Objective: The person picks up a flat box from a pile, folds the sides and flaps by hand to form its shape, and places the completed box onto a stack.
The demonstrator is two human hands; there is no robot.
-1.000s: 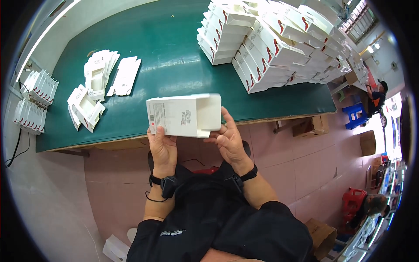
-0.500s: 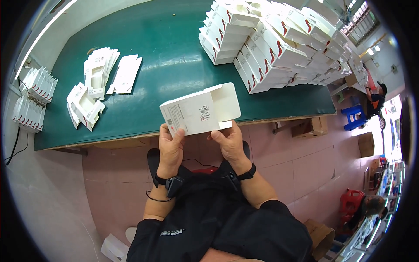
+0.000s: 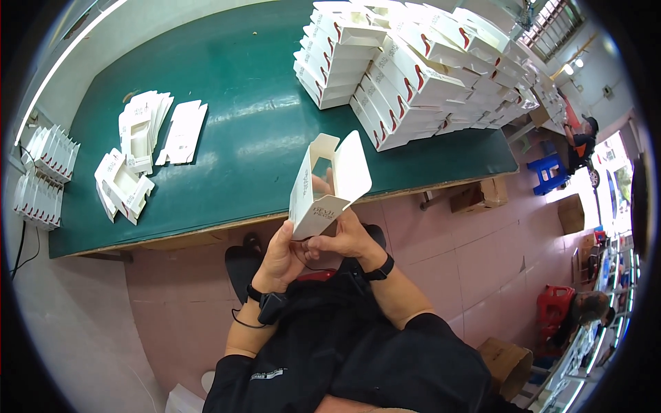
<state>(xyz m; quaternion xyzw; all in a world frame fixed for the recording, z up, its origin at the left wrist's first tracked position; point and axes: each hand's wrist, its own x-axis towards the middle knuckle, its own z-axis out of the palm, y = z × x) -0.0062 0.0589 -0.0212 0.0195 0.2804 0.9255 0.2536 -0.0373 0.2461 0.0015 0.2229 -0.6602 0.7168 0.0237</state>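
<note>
Just off the table's front edge, both of my hands hold a white cardboard box (image 3: pixel 322 217), opened out into its square shape. Its flaps stand open at the far end, and a cut-out window shows in one side. My left hand (image 3: pixel 279 258) grips the lower left corner. My right hand (image 3: pixel 348 241) wraps the right side, its thumb at the near end; some fingertips show through the window. Flat box blanks (image 3: pixel 146 127) lie at the table's left, with more blanks (image 3: pixel 124 182) nearer and a separate small stack (image 3: pixel 184 132) beside them.
A large stack of formed white boxes (image 3: pixel 406 82) fills the right of the green table (image 3: pixel 241 138). More boxes (image 3: pixel 41 196) stand at the far left against the wall. Beyond lie a brown carton (image 3: pixel 478 196), a blue stool (image 3: pixel 547 173) and a person (image 3: pixel 584 141) at right.
The box has gone from lying flat across my hands to tilted upright, turned with its open flaps pointing away. My hands have drawn closer together at its near end.
</note>
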